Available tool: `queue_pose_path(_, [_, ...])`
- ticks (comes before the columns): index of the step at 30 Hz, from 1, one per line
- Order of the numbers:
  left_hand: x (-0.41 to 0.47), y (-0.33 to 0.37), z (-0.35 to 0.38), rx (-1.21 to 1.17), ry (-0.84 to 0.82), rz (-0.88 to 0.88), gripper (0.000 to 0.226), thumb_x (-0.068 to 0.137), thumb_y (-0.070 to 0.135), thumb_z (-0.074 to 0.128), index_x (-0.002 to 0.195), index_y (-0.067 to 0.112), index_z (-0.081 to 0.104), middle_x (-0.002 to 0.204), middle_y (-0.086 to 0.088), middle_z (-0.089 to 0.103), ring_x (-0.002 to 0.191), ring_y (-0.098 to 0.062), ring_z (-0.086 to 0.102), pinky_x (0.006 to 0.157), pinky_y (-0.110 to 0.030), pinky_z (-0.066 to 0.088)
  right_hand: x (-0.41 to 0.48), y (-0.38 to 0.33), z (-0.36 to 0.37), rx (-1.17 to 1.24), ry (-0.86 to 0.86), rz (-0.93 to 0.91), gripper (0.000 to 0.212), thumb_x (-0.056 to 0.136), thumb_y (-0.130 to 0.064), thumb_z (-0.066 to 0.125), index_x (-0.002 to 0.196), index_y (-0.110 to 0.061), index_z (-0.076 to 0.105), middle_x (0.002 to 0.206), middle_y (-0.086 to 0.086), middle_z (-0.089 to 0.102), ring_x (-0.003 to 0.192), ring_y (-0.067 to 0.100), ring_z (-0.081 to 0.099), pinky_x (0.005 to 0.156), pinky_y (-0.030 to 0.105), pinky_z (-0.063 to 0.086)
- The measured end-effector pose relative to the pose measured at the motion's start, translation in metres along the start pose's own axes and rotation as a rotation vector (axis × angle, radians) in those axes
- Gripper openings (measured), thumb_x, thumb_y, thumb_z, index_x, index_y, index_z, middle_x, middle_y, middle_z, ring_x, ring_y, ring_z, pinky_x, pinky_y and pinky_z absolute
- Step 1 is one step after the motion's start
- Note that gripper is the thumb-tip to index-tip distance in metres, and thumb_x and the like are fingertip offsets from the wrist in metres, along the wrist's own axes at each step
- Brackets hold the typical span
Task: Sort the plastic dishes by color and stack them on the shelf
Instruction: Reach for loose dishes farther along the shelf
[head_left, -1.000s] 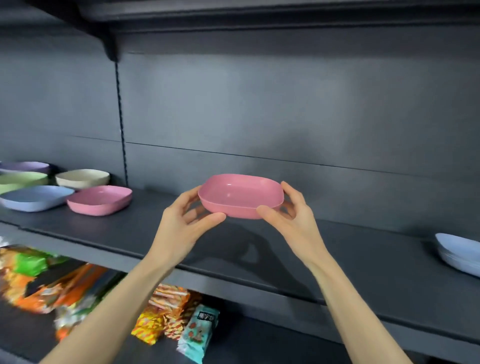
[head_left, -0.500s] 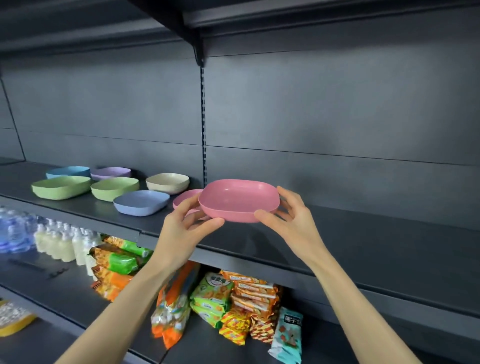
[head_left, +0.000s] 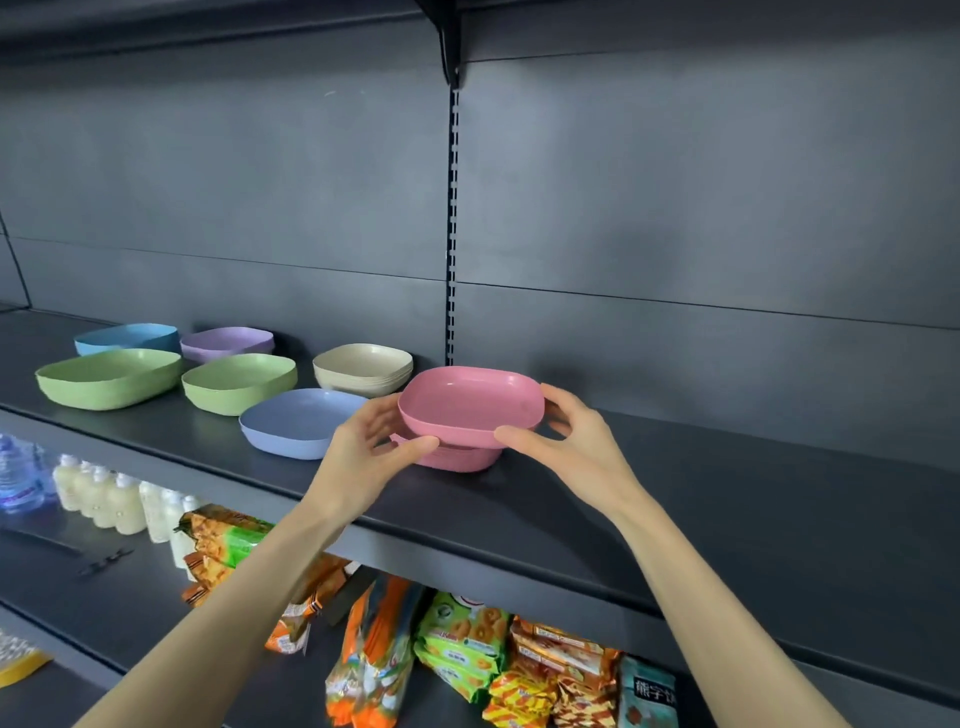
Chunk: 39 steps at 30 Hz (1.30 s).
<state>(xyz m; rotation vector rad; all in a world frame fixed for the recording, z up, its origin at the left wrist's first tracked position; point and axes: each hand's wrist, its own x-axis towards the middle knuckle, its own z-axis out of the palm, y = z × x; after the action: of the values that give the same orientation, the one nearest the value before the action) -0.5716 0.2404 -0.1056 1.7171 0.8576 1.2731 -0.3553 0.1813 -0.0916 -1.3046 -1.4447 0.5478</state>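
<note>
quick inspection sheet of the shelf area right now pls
surface: dark shelf, bare to the right of the dishes
job's things: held pink dish directly above second pink dish on the shelf; periwinkle dish, beige stack, two green dishes, purple dish, blue dish at left
clutter: nothing seen
grippers: left hand and right hand grip the held dish's sides
cables: nothing seen
surroundings: snack packs and bottles on the lower shelf

The dark shelf (head_left: 727, 499) is carrying green, blue, purple and beige dishes lying left of a pink dish (head_left: 457, 458).
</note>
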Motion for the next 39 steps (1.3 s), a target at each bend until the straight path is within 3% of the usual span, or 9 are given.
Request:
queue_pose_path(3, [0.020,-0.019,-0.009,0.021,-0.031,-0.024,0.054,0.078,0.012,0.075,0.128,0.015,0.053,0.115,0.013,0.064,0.106,0.006,0.059,0.085,-0.007,0.046,0.017,0.005,0.010,-0.031,-0.013,0.022,0.061,0.071,-0.039,0.080,0.124,-0.037,0.051,0.129,-0.014,0.054,0.119,0.004,0.049,0.096,0.017,0.036])
queue_pose_path(8, [0.049,-0.040,-0.027,0.016,-0.102,-0.042,0.059,0.075,0.014,0.076,0.129,0.013,0.051,0.122,0.004,0.063,0.117,-0.007,0.057,0.105,-0.029,0.041,0.034,0.012,0.029,-0.072,-0.004,0.081,0.058,0.070,-0.039,0.080,0.121,-0.034,0.054,0.122,-0.014,0.059,0.113,0.000,0.054,0.100,0.019,0.038])
queue_pose_path(11, [0.059,-0.051,-0.034,0.011,-0.159,-0.043,0.053,0.077,0.010,0.075,0.124,0.016,0.051,0.122,0.003,0.063,0.119,-0.009,0.055,0.108,-0.032,0.039,0.037,0.014,0.038,-0.098,0.037,0.124,0.063,0.070,-0.037,0.081,0.126,-0.028,0.055,0.123,-0.012,0.060,0.114,0.001,0.055,0.099,0.020,0.038])
queue_pose_path(15, [0.067,-0.064,-0.038,-0.010,-0.244,-0.040,0.051,0.081,0.006,0.071,0.125,0.015,0.048,0.115,0.011,0.060,0.111,-0.001,0.055,0.097,-0.015,0.042,0.035,0.020,0.050,-0.144,0.055,0.194,0.071,0.073,-0.038,0.079,0.136,-0.024,0.049,0.130,-0.011,0.057,0.121,0.004,0.051,0.101,0.020,0.036])
queue_pose_path(22, [0.074,-0.079,-0.038,0.012,-0.326,-0.041,0.053,0.085,0.013,0.067,0.133,0.011,0.045,0.121,0.002,0.060,0.109,-0.005,0.057,0.093,-0.015,0.044,0.029,0.026,0.059,-0.176,0.069,0.245,0.076,0.073,-0.049,0.075,0.140,-0.033,0.043,0.138,-0.020,0.049,0.130,0.001,0.042,0.114,0.033,0.031])
queue_pose_path(25, [0.075,-0.081,-0.039,0.028,-0.338,-0.033,0.056,0.086,0.017,0.067,0.136,0.010,0.044,0.125,0.002,0.059,0.116,-0.008,0.056,0.093,-0.014,0.043,0.028,0.026,0.062,-0.171,0.042,0.248,0.059,0.078,-0.038,0.074,0.130,-0.041,0.046,0.127,-0.030,0.053,0.120,-0.010,0.048,0.105,0.020,0.038])
queue_pose_path(28, [0.075,-0.081,-0.038,0.067,-0.342,-0.012,0.053,0.087,0.016,0.066,0.136,0.008,0.046,0.120,0.004,0.059,0.112,-0.007,0.056,0.080,0.001,0.041,0.025,0.023,0.064,-0.163,0.037,0.235,0.049,0.085,-0.022,0.069,0.120,-0.049,0.047,0.117,-0.037,0.055,0.115,-0.013,0.051,0.093,0.007,0.040])
queue_pose_path(36, [0.072,-0.080,-0.038,0.142,-0.328,0.040,0.048,0.090,0.018,0.062,0.136,0.011,0.048,0.118,0.007,0.058,0.107,-0.002,0.053,0.072,0.008,0.035,0.023,0.025,0.064,-0.159,0.054,0.227,0.049,0.086,-0.019,0.068,0.115,-0.052,0.048,0.112,-0.039,0.058,0.113,-0.012,0.053,0.093,0.005,0.040])
queue_pose_path(39, [0.071,-0.080,-0.038,0.148,-0.317,0.034,0.052,0.089,0.019,0.063,0.137,0.010,0.046,0.121,0.005,0.058,0.110,-0.003,0.053,0.071,0.009,0.035,0.023,0.027,0.063,-0.168,0.073,0.222,0.047,0.085,-0.021,0.069,0.113,-0.052,0.049,0.121,-0.031,0.056,0.115,-0.010,0.052,0.096,0.007,0.040])
